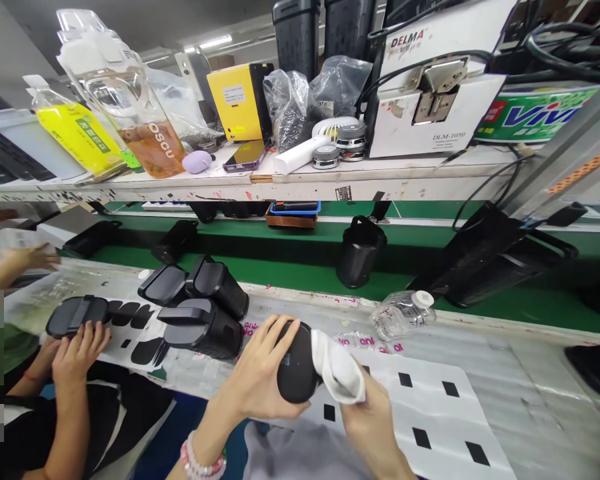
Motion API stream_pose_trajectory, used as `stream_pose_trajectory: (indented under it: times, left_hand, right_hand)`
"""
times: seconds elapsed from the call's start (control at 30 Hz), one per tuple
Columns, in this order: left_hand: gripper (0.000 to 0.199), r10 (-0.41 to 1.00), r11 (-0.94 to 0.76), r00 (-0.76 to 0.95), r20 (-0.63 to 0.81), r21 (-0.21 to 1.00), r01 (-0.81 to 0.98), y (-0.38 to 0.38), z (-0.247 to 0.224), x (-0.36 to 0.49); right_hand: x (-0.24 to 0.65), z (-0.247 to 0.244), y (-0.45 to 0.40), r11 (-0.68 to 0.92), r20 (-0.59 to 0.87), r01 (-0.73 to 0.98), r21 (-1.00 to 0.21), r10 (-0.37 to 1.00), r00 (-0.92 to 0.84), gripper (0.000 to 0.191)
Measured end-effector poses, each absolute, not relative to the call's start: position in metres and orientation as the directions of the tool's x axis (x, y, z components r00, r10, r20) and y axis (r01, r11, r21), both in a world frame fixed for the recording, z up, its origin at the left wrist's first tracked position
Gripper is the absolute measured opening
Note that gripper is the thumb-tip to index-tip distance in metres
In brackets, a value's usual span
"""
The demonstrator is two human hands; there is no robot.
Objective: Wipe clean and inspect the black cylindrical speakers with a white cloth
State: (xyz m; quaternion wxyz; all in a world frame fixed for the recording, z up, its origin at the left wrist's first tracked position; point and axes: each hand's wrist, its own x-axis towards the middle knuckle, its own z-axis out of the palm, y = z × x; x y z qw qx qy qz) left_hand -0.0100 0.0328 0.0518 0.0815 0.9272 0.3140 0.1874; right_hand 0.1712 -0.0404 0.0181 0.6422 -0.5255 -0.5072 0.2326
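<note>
A pair of bare hands meets at a black case above the near edge of a worktop (535,387). The left hand (260,377), its forearm angling up from the bottom of the view and its wrist ringed by a beaded bracelet (200,460), cups the black case (297,370) from the left; the fingers arch over the top while the thumb lies along the lower side, the grip closed around the body. The rounded end of the case faces the wearer, tilted upward. The right hand (373,420), rising from the lower right, bunches a white cloth (337,367) against the right side of the case; the grip is closed on the fabric, though its fingertips are hidden. Beneath the right wrist lies a white sheet (460,407) dotted with black squares. Three handled black containers (200,327) stand left of the hands, and a clear plastic bottle (400,315) lies on its side beyond them. At far left, a co-worker's hand (77,357) rests on another dark case (75,317).
</note>
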Motion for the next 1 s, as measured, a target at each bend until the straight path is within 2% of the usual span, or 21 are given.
stream_pose_trajectory:
  times: [0.07, 0.13, 0.17, 0.23, 0.3, 0.33, 0.4, 0.47, 0.5, 0.53, 0.57, 0.6, 0.67, 0.7, 0.8, 0.9, 1.0]
  left_hand:
    - [0.106, 0.652, -0.758, 0.697, 0.298, 0.286, 0.587, 0.036, 0.049, -0.014]
    - [0.105, 0.667, -0.745, 0.674, 0.316, 0.302, 0.595, 0.035, 0.047, -0.018]
    - [0.105, 0.67, -0.742, 0.664, 0.332, 0.308, 0.595, 0.034, 0.047, -0.019]
    - [0.105, 0.662, -0.749, 0.644, 0.384, 0.309, 0.586, 0.03, 0.049, -0.02]
    - [0.104, 0.634, -0.77, 0.627, 0.453, 0.293, 0.567, 0.025, 0.054, -0.019]
    - [0.104, 0.617, -0.781, 0.618, 0.487, 0.283, 0.556, 0.023, 0.057, -0.017]
    - [0.104, 0.58, -0.802, 0.589, 0.562, 0.267, 0.535, 0.019, 0.065, -0.012]
    - [0.103, 0.535, -0.828, 0.557, 0.635, 0.263, 0.496, 0.015, 0.072, -0.006]
    - [0.102, 0.526, -0.834, 0.533, 0.663, 0.279, 0.476, 0.013, 0.075, -0.004]
    - [0.101, 0.536, -0.829, 0.499, 0.681, 0.315, 0.462, 0.011, 0.077, -0.001]
    - [0.101, 0.56, -0.816, 0.453, 0.693, 0.366, 0.448, 0.009, 0.079, 0.0]
    - [0.101, 0.599, -0.79, 0.401, 0.693, 0.431, 0.436, 0.007, 0.079, 0.0]
    - [0.105, 0.68, -0.725, 0.297, 0.67, 0.555, 0.409, 0.002, 0.078, -0.002]
    - [0.107, 0.71, -0.697, 0.26, 0.655, 0.599, 0.394, 0.0, 0.077, -0.004]
    - [0.107, 0.773, -0.627, 0.191, 0.605, 0.684, 0.373, -0.005, 0.08, -0.011]
    - [0.105, 0.789, -0.602, 0.111, 0.604, 0.728, 0.328, -0.003, 0.087, -0.016]
    - [0.108, 0.82, -0.565, 0.078, 0.568, 0.777, 0.279, 0.002, 0.094, -0.02]
  right_hand:
    - [0.178, 0.007, -0.044, 0.111, 0.091, -0.027, -0.994, 0.914, 0.395, 0.018]
    - [0.188, -0.001, -0.041, -0.058, -0.177, -0.296, -0.954, 0.902, 0.393, 0.033]
    - [0.194, -0.002, -0.039, -0.079, -0.244, -0.392, -0.917, 0.886, 0.393, 0.039]
    - [0.204, -0.001, -0.035, -0.036, -0.261, -0.474, -0.88, 0.87, 0.418, 0.044]
    - [0.21, 0.009, -0.035, 0.035, -0.176, -0.379, -0.925, 0.845, 0.505, 0.04]
    - [0.209, 0.016, -0.037, 0.075, -0.086, -0.258, -0.963, 0.822, 0.563, 0.034]
    - [0.202, 0.035, -0.04, 0.23, 0.241, 0.091, -0.969, 0.799, 0.551, 0.018]
    - [0.189, 0.056, -0.038, 0.497, 0.599, 0.376, -0.782, 0.766, 0.234, 0.015]
    - [0.184, 0.064, -0.033, 0.622, 0.695, 0.411, -0.667, 0.718, 0.042, 0.023]
    - [0.181, 0.07, -0.025, 0.686, 0.723, 0.407, -0.603, 0.686, -0.085, 0.03]
    - [0.182, 0.073, -0.015, 0.681, 0.702, 0.405, -0.61, 0.701, -0.121, 0.034]
    - [0.186, 0.072, -0.004, 0.604, 0.643, 0.407, -0.685, 0.764, -0.053, 0.035]
    - [0.209, 0.06, 0.016, 0.31, 0.402, 0.345, -0.886, 0.883, 0.242, 0.028]
    - [0.224, 0.051, 0.022, 0.164, 0.26, 0.256, -0.953, 0.876, 0.405, 0.026]
    - [0.269, 0.021, 0.025, 0.047, 0.096, 0.091, -0.995, 0.731, 0.676, 0.033]
    - [0.287, 0.005, 0.011, -0.028, -0.098, -0.106, -0.994, 0.668, 0.738, 0.036]
    - [0.278, 0.009, -0.001, -0.036, -0.212, -0.275, -0.961, 0.734, 0.645, 0.038]
